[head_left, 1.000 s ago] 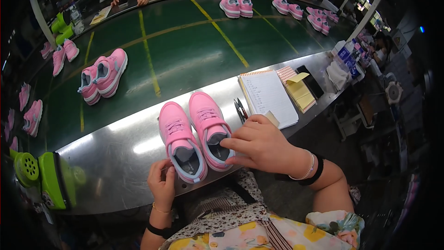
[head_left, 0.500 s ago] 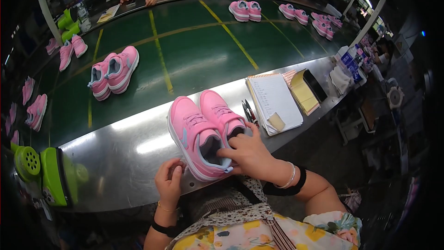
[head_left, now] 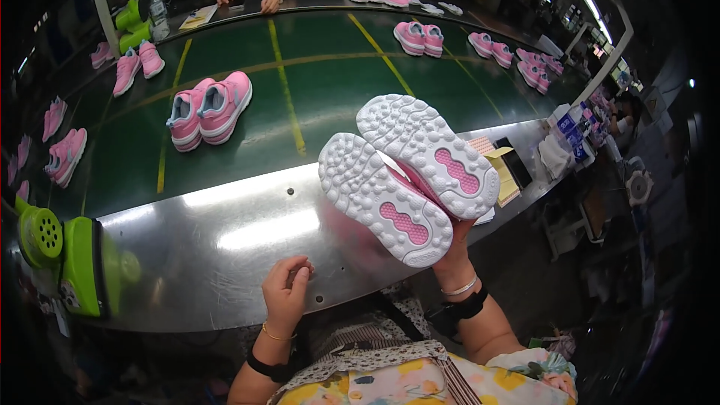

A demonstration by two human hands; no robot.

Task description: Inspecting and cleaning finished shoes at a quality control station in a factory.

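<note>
Item: pair of pink shoes (head_left: 409,176), held sole-up in the right hand (head_left: 454,255), white treads with pink inserts facing the camera. The hand is closed on the pair from below, near the heels; the fingers themselves are mostly hidden behind the soles, so the exact hold is hard to tell. The pair hangs above the near edge of the steel counter (head_left: 225,247), touching nothing else.

Left hand (head_left: 286,296): empty, fingers loosely curled, resting at the counter's near lip.

Handling note: two shoes in one hand are likely to splay; keeping the heels pressed together and the wrist steady should give an even look at both treads.

Edges and room: bare steel lies left of the pair, between it and the green tool (head_left: 79,262) at the far left. Right of the pair, a yellow pad (head_left: 504,169) and papers crowd the counter. Beyond runs the green conveyor belt (head_left: 315,90), carrying another pink pair (head_left: 208,109), well apart.
</note>
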